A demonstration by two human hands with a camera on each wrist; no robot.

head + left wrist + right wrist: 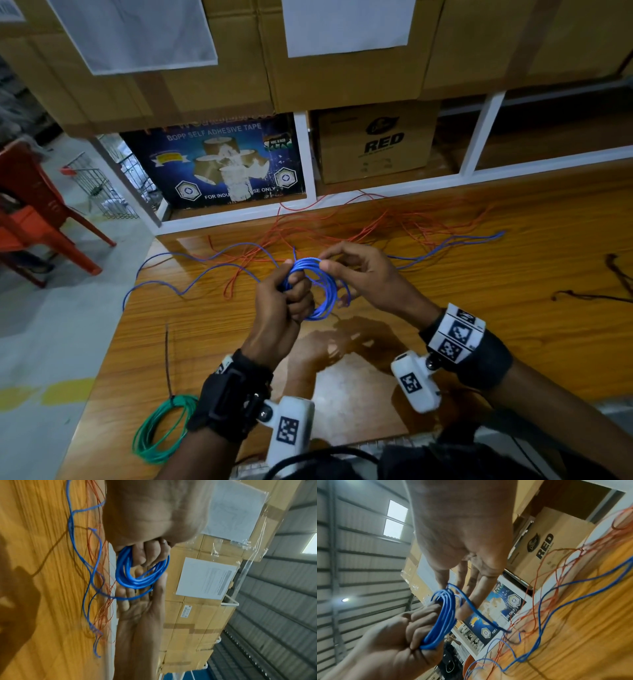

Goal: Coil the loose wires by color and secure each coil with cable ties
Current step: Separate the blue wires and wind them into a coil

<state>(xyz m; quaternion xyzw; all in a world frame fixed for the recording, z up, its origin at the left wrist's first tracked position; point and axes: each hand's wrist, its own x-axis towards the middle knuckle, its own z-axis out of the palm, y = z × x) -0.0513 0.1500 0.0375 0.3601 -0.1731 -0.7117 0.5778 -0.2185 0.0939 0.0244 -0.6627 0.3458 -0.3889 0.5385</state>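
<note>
- The left hand [286,301] is closed in a fist around one side of a small coil of bright blue insulated wire [317,291], held up off the glossy orange-brown wooden tabletop [513,308].
- The right hand [363,274] meets the coil from the other side: thumb and forefinger pinch its top strands, the remaining fingers spread loosely behind the loops.
- The head view alone shows the loose tails of blue wire [191,270] running away from the coil, one out past the left hand, another beyond the right hand.
- Beyond both hands lies a spread tangle of thin red-orange wire [342,222], uncoiled on the table.
- Only the head view shows a finished green wire coil [161,428] near the left wrist, with a thin dark cable tie [168,363] standing out of it, and dark strands [613,277] lying well out past the right hand; what those are I cannot tell.
- The left wrist view shows what the head view hides: the fist's fingers [150,553] curled through the coil [137,577], and the right palm open beneath it.
- The right wrist view shows one blue strand [476,608] leaving the coil top, passing over the right fingers [481,582] down to the table.
- Behind the hands, shelves hold a brown cardboard box printed RED [376,144] and a blue printed tape carton [219,161].
</note>
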